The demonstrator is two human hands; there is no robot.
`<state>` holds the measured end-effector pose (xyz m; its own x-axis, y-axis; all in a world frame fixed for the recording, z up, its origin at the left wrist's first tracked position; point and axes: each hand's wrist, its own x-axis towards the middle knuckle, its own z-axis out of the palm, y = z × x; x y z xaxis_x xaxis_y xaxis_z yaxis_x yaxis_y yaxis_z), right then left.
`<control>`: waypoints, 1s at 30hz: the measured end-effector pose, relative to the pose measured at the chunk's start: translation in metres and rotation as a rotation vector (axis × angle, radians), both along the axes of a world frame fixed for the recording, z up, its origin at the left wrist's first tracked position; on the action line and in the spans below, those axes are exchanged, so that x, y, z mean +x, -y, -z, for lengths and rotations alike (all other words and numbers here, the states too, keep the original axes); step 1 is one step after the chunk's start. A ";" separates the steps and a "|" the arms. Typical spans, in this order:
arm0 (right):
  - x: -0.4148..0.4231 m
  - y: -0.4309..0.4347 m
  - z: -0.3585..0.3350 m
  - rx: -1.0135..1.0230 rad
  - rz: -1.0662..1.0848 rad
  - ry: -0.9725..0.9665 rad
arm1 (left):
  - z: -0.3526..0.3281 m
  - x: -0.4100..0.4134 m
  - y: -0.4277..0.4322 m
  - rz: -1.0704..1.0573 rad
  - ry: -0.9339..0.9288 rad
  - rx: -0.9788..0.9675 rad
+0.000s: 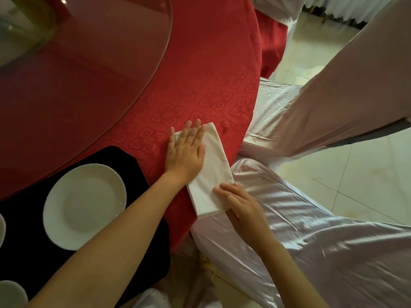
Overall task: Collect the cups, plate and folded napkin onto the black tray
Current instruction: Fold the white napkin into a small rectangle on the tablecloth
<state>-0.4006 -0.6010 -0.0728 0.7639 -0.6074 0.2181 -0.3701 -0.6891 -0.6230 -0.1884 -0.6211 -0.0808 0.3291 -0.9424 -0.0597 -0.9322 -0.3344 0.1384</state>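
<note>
A white folded napkin lies on the red tablecloth near the table's right edge. My left hand presses flat on its far end, fingers spread. My right hand rests its fingertips on the napkin's near corner at the table edge. To the left, the black tray holds a white plate. Two white cups are cut off at the tray's left edge and bottom left.
The red tablecloth covers a round table with a glass turntable at the top left. Chairs in shiny pale covers stand close against the table's right side. Pale tiled floor lies beyond.
</note>
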 end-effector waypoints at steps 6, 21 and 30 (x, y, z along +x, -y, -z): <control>0.014 0.027 -0.036 0.104 -0.013 0.080 | -0.005 0.011 -0.010 0.158 0.113 0.066; 0.116 0.109 -0.046 0.393 0.091 0.124 | -0.077 0.034 -0.042 -0.337 -1.174 0.149; 0.130 0.101 -0.021 0.440 0.317 0.008 | -0.050 -0.012 -0.033 -0.954 -0.922 -0.268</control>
<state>-0.2702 -0.7021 -0.0522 0.5281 -0.8429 -0.1034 -0.5111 -0.2182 -0.8314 -0.2006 -0.5886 -0.0308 0.7962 -0.3886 -0.4637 0.1125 -0.6581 0.7445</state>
